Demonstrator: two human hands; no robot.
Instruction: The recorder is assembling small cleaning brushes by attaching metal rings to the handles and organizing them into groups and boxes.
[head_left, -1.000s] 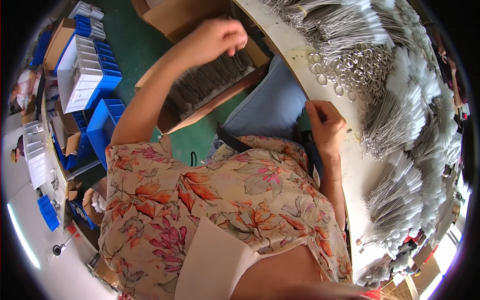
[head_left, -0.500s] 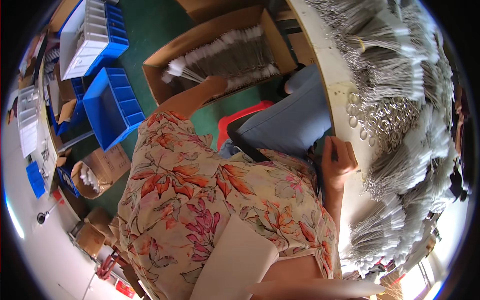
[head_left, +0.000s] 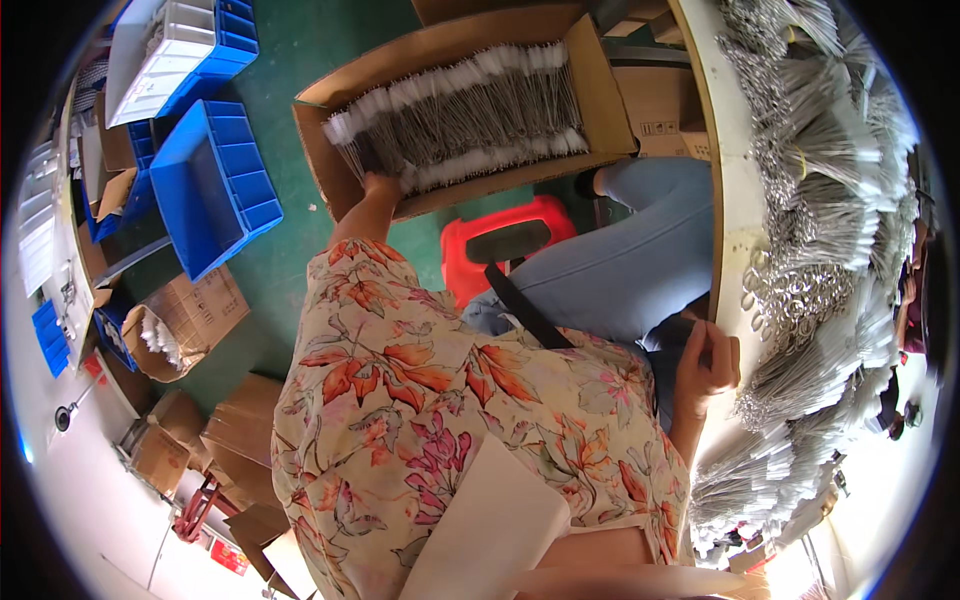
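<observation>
My left hand [head_left: 379, 189] reaches over the near wall of an open cardboard box [head_left: 612, 110]. Its fingers, partly hidden by the wall, are closed around the lower ends of a few thin wire brushes [head_left: 345, 140] at the row's left end. White bristle heads and thin metal stems fill the box in a long row of brushes [head_left: 470, 95]. At the table's edge, my right hand [head_left: 708, 368] is curled closed; whatever its fingers hold, if anything, is hidden. Beside it, the table [head_left: 735, 220] carries heaps of similar white-bristled brushes [head_left: 810, 370] with looped wire ends [head_left: 800, 295].
A red plastic stool [head_left: 458, 250] stands between the box and my leg [head_left: 620, 250]. To the left are a blue bin [head_left: 195, 200], a stacked white bin [head_left: 165, 65] and a cardboard carton [head_left: 205, 315] with white items. More cartons [head_left: 240, 430] lie lower left.
My left hand has moved left and down to the row's end, and the brushes it holds now stand steeper. The view has shifted; my right hand stays curled by the table edge.
</observation>
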